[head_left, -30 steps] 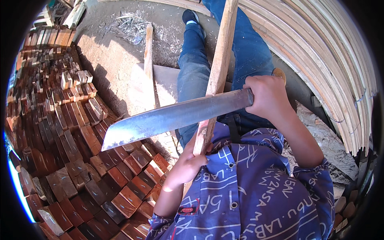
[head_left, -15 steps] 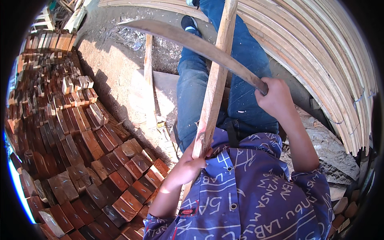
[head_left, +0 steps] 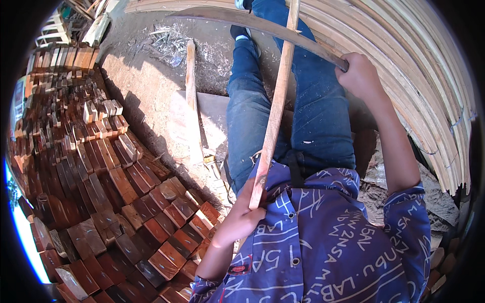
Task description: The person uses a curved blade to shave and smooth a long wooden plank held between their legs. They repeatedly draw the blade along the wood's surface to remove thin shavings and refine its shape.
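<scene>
A long, pale wooden strip [head_left: 277, 111] slants away from my waist, over my legs. My left hand [head_left: 240, 220] is closed round its near end, against my shirt. Out to the right, my right hand [head_left: 360, 76] grips the dark end of a long, curved machete [head_left: 242, 19]. The blade reaches leftward across the far part of the strip, above my knees and feet. A small, pale sliver shows where blade and strip cross. Any handle on the machete is mostly hidden in my fist.
Stacked reddish-brown wood blocks [head_left: 108, 177] fill the left side. Long pale laths [head_left: 404, 76] lie bundled on the right. Wood shavings [head_left: 172, 45] litter the ground ahead. Another wooden stick [head_left: 191, 96] lies beside my left leg, across a flat board [head_left: 217, 108].
My right hand and the machete have moved farther away from my body along the strip. The strip is turned a little and looks narrower. My left hand still holds its near end.
</scene>
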Demonstrator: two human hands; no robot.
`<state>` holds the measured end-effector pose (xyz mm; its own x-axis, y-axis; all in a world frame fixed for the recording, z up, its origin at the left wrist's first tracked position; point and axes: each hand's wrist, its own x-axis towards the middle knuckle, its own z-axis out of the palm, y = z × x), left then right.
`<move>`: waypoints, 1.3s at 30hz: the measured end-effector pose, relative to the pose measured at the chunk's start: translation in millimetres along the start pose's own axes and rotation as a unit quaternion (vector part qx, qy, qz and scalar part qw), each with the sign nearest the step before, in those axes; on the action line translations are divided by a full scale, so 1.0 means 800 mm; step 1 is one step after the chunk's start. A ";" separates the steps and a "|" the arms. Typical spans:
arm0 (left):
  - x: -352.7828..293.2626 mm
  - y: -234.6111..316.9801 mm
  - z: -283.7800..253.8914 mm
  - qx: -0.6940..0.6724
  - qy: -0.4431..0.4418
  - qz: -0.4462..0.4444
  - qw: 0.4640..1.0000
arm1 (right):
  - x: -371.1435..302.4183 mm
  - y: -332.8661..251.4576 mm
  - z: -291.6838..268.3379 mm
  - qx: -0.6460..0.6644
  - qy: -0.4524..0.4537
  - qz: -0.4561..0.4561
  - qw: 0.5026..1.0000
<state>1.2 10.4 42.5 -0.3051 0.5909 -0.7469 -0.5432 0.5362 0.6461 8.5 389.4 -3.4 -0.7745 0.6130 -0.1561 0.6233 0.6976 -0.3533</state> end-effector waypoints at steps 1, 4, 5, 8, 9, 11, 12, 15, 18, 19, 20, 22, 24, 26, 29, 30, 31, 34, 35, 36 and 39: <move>0.004 -0.004 -0.004 0.006 -0.012 -0.011 1.000 | -0.003 -0.004 -0.002 0.012 -0.006 0.008 1.000; 0.008 -0.009 -0.007 -0.056 -0.008 -0.005 0.998 | -0.028 -0.026 0.001 0.040 -0.062 0.005 0.997; 0.008 -0.007 -0.009 -0.035 -0.014 -0.006 0.999 | -0.038 -0.034 0.004 0.052 -0.061 -0.007 0.997; 0.008 -0.001 -0.014 -0.004 -0.025 -0.009 1.000 | -0.074 -0.064 0.006 0.046 -0.096 -0.117 0.987; 0.009 0.000 -0.013 -0.020 -0.022 -0.008 1.000 | -0.085 -0.072 0.009 0.042 -0.108 -0.171 0.978; 0.010 0.000 -0.014 -0.028 -0.021 -0.005 0.999 | -0.100 -0.082 0.022 0.021 -0.133 -0.249 0.959; 0.008 -0.004 -0.014 -0.026 -0.016 -0.002 1.000 | -0.097 -0.086 0.022 0.008 -0.126 -0.275 0.953; 0.001 -0.007 -0.011 -0.019 -0.013 -0.003 1.000 | -0.064 -0.069 0.022 -0.018 -0.040 -0.313 0.949; -0.007 -0.023 -0.018 -0.016 -0.036 0.035 0.999 | 0.002 -0.027 0.001 -0.080 0.000 -0.150 0.985; -0.006 -0.021 -0.018 0.012 -0.042 0.041 0.998 | 0.023 -0.007 -0.008 -0.051 -0.001 -0.057 0.997; 0.000 -0.015 -0.018 0.042 -0.050 0.046 0.997 | 0.029 0.011 0.000 -0.004 0.009 -0.028 1.000; 0.012 -0.017 -0.019 0.063 -0.056 0.067 0.994 | 0.024 0.005 0.004 -0.035 -0.006 -0.013 0.999; 0.012 -0.023 -0.025 -0.038 -0.082 0.022 0.996 | 0.010 -0.007 0.000 -0.041 -0.013 -0.031 0.999; 0.013 -0.031 -0.031 -0.087 -0.102 -0.013 0.991 | -0.019 -0.031 -0.003 -0.024 -0.021 -0.067 0.997; 0.015 -0.016 -0.029 -0.092 -0.086 -0.024 0.992 | -0.059 -0.051 0.014 -0.013 -0.080 -0.173 0.982; 0.017 -0.015 -0.031 -0.088 -0.092 -0.042 0.991 | -0.075 -0.059 0.022 0.005 -0.103 -0.223 0.969; 0.018 -0.013 -0.036 -0.081 -0.099 -0.059 0.990 | -0.091 -0.072 0.026 0.014 -0.119 -0.258 0.959; 0.017 -0.028 -0.038 -0.073 -0.107 -0.013 0.991 | -0.102 -0.081 0.035 -0.003 -0.128 -0.319 0.939; 0.016 -0.034 -0.038 -0.073 -0.107 0.018 0.991 | -0.090 -0.075 0.035 -0.007 -0.097 -0.334 0.937; 0.010 -0.033 -0.036 -0.080 -0.103 0.013 0.991 | -0.075 -0.068 0.036 -0.010 -0.068 -0.355 0.932; -0.010 -0.042 -0.040 -0.087 -0.081 -0.035 0.992 | 0.011 -0.015 0.015 -0.033 -0.011 -0.142 0.989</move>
<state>-2.9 -31.4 22.0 -0.1389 0.6523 -0.7451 -0.6895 0.4764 0.5456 -7.2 381.6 -11.6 -0.9208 0.3820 -0.0790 0.3860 0.8632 -0.3255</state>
